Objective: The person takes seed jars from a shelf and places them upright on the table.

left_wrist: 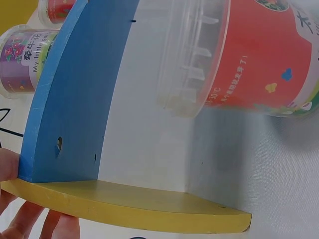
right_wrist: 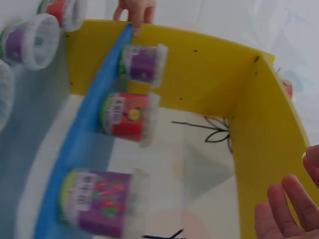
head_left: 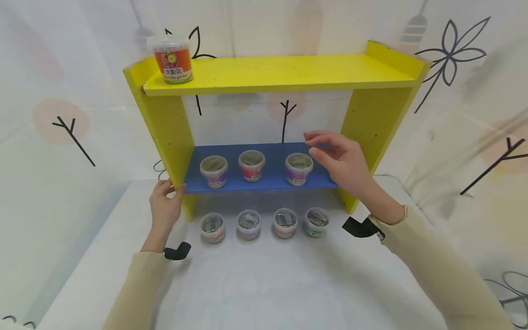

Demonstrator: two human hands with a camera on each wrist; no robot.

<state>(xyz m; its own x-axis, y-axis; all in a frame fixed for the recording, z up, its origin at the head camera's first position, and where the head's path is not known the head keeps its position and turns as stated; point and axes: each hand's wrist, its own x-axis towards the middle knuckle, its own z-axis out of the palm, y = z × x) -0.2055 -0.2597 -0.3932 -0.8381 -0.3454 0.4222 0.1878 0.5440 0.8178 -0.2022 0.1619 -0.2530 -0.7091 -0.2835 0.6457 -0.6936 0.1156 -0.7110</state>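
My left hand (head_left: 166,206) grips the yellow left side panel (head_left: 165,133) of a small two-tier shelf, level with its blue board (head_left: 272,183). In the left wrist view its thumb (left_wrist: 7,164) lies at the blue board's corner, with fingers (left_wrist: 60,226) on the panel's outer face. My right hand (head_left: 340,158), holding nothing, hangs in front of the shelf's right part with fingers loosely bent. Nearest to it are a purple-labelled plastic cup (head_left: 299,169) on the blue board and another cup (head_left: 331,177), mostly hidden behind the hand. A red-labelled cup (head_left: 251,166) and a purple one (head_left: 214,172) stand further left.
An orange-labelled cup (head_left: 173,62) with a clear lid stands on the left end of the yellow top board (head_left: 280,73). Several more cups, including a teal-labelled one (head_left: 316,222), line up on the white table (head_left: 264,284) before the shelf. A patterned cloth (head_left: 74,59) hangs behind.
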